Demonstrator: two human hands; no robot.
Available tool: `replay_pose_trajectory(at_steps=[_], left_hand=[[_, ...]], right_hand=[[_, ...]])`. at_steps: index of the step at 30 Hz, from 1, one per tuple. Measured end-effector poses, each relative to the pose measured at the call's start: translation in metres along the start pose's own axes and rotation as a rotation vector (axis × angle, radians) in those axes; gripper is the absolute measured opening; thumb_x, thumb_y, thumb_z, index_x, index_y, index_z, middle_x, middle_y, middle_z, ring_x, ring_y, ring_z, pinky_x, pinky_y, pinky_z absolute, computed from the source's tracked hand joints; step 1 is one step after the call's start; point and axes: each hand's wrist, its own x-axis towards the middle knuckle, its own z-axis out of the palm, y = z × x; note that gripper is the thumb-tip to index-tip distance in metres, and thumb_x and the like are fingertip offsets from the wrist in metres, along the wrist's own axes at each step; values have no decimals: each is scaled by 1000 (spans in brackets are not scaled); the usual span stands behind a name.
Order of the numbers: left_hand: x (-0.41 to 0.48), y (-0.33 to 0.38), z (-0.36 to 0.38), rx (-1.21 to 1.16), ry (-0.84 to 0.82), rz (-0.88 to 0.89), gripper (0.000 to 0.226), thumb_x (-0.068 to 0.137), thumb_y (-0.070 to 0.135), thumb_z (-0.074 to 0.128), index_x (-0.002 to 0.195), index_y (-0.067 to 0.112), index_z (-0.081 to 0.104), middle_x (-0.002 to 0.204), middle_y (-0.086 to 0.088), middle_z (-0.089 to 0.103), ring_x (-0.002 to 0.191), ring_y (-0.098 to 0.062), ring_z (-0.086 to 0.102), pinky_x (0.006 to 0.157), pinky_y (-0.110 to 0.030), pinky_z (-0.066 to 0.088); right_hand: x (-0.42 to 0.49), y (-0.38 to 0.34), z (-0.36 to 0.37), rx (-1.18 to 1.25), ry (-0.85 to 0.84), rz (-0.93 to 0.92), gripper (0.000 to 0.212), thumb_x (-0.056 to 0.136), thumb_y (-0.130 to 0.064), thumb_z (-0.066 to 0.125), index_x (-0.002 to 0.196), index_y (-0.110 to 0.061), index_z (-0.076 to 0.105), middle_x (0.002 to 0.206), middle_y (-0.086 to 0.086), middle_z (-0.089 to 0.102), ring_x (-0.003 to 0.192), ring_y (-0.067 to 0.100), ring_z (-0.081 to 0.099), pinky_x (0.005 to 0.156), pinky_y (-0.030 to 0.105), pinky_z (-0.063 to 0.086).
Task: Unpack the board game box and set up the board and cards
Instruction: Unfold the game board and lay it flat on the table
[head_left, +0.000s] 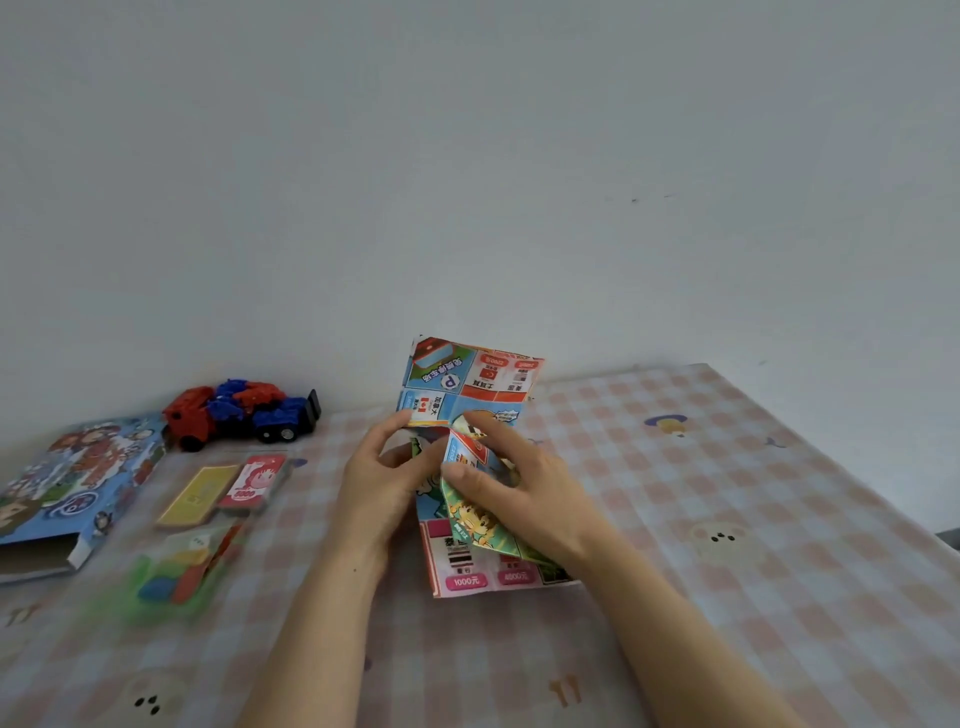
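A folded paper game board (470, 387), printed with coloured squares and flags, is partly spread at the table's middle. Its upper flap stands up and its lower part lies flat. My left hand (382, 480) pinches a fold at the board's left edge. My right hand (511, 478) pinches an inner flap near the centre. The blue game box (72, 483) lies open-ended at the far left. Beside it lie a yellow card stack (200, 493) and a red card stack (254, 483). A clear bag of coloured pieces (187, 566) sits in front of them.
A red and blue toy truck (241, 413) stands at the back left against the white wall. The pink checked tablecloth (727, 493) covers the table, whose right edge runs diagonally at the far right.
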Motion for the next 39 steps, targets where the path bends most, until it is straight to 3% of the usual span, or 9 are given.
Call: replay_pose_trajectory(at_steps=[4,11,16,18,21,26,30,33,39], left_hand=[[2,-1,-4,31,49,1,29,78,21,73,103,30,62,106,-10,68,89,-30,69,74,-44,58],[4,-2,-6,76,61,-61,55,81,23,71,132,13,52,116,-15,65,87,-29,69,70,-40,58],[4,-2,-7,56,87,-75,33,82,1,68,108,18,60,94,-6,70,70,-23,70,53,-29,54],[2,-2,-7,50,96,-79,34,80,-1,69,107,19,60,93,-6,70,67,-22,70,52,-29,54],[2,-1,-8,50,125,-68,35,81,2,68,110,20,59,94,-6,69,65,-21,70,48,-26,52],[2,1,-6,63,172,-22,28,86,6,64,112,18,62,89,-2,69,66,-18,68,44,-24,50],[2,2,-8,67,195,-9,30,85,10,67,111,23,59,94,-1,68,64,-17,70,45,-24,50],[2,3,-9,64,202,-17,36,85,6,66,114,22,55,92,0,66,63,-17,71,45,-25,52],[4,0,-7,187,249,5,40,86,6,65,120,21,52,96,3,62,67,-11,67,46,-25,50]], right_hand=[[-4,-5,3,-36,-147,-60,91,68,-73,63,142,-58,12,145,-18,36,131,8,42,107,39,42],[-8,-5,1,-171,-255,-129,118,62,-60,75,141,-57,-13,156,-25,-5,146,5,-1,118,45,22],[-9,-11,-2,69,-70,-122,81,78,-34,58,142,-58,14,148,-20,31,125,-4,42,90,16,48],[-9,-11,-8,84,55,-91,70,88,-23,54,142,-55,23,142,-19,39,110,-6,49,70,5,46],[-8,-10,-16,-39,188,-79,66,85,-18,54,140,-49,35,137,-18,46,109,-4,45,69,2,38],[-9,-11,-4,-280,-27,-98,66,79,-24,64,140,-38,41,144,-16,42,130,5,37,104,28,42],[-6,-8,-1,-147,18,-2,16,96,-32,50,105,-30,63,109,-9,67,95,10,64,78,28,54],[-5,-9,-8,139,206,85,34,100,-36,42,86,-12,62,79,5,73,71,22,70,56,31,49],[-3,-13,-17,443,552,9,38,101,-30,40,92,0,62,79,15,69,68,25,64,59,37,48]])
